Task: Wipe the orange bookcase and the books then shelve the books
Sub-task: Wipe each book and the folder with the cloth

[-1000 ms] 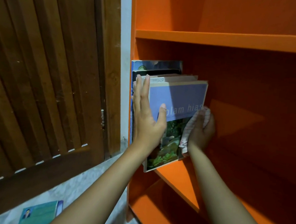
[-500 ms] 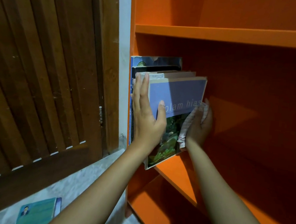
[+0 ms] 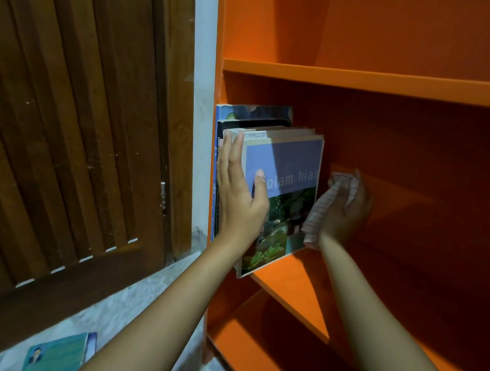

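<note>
Since approx 1 s ago, right hand (image 3: pixel 345 209) w/ the checked cloth (image 3: pixel 324 207) has slid off the outer book's cover, from touching it to just beside it at 3 o'clock; left hand (image 3: pixel 241 197) hasn't shifted.

Left hand is spread flat, fingers (image 3: pixel 231 153) straight on the spines, thumb across the purple cover: pressing, not gripping. Judged purpose: keeps the row of books (image 3: pixel 269 169) upright and squared vs the left wall of the orange bookcase (image 3: pixel 369 82), since nothing props them on the open side. Right hand is loosely curled, cloth bunched in the palm; probably freed to wipe bare shelf board (image 3: pixel 294 284) next to the row.

Books stand at the far left of the middle shelf, approx 9 o'clock in that bay. Outer book (image 3: pixel 288 196) is a thin, glossy softcover, purple band over a garden photo, lower corner overhanging the shelf edge. Cloth is soft, woven, limp. Bookcase is smooth, flat, hard-edged panel. One more book (image 3: pixel 58 357), teal, lies on the pale floor at 7 o'clock, beside a dark slatted wooden door (image 3: pixel 70 136), not yet shelved.
</note>
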The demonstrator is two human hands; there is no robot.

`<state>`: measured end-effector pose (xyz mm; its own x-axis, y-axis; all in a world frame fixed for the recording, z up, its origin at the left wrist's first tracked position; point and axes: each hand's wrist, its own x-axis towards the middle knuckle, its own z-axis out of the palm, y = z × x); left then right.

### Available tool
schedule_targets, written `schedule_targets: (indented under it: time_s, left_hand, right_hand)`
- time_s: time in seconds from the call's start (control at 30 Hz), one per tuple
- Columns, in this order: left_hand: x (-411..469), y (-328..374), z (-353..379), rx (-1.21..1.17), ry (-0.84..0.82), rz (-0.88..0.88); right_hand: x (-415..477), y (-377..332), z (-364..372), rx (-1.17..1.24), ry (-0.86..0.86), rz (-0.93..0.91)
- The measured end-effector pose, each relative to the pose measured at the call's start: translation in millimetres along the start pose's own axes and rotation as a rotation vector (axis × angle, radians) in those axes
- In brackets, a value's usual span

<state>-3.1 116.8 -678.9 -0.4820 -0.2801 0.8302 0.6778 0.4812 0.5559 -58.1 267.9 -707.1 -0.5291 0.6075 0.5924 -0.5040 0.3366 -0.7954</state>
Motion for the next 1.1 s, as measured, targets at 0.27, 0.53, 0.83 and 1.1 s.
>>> schedule_targets:
  time_s: [0.27, 0.53, 0.83, 1.1]
  left_hand:
    - [9, 26, -26, 0.003, -0.026, -0.069]
    - [30, 42, -116, 0.259, -0.201, 0.006]
    - [5, -3, -264, 0.757, -0.272, -0.158]
    - [-98, -104, -377, 0.968, -0.341, -0.605]
  right_hand:
    - [-16, -54, -13, -0.039, -0.097, -0.122]
    - [-56, -132, -6, -0.07, -0.26, -0.524]
    - [-179, -179, 76, -0.019, -0.657, -0.649]
    - [-338, -83, 148, -0.145, -1.113, -0.364]
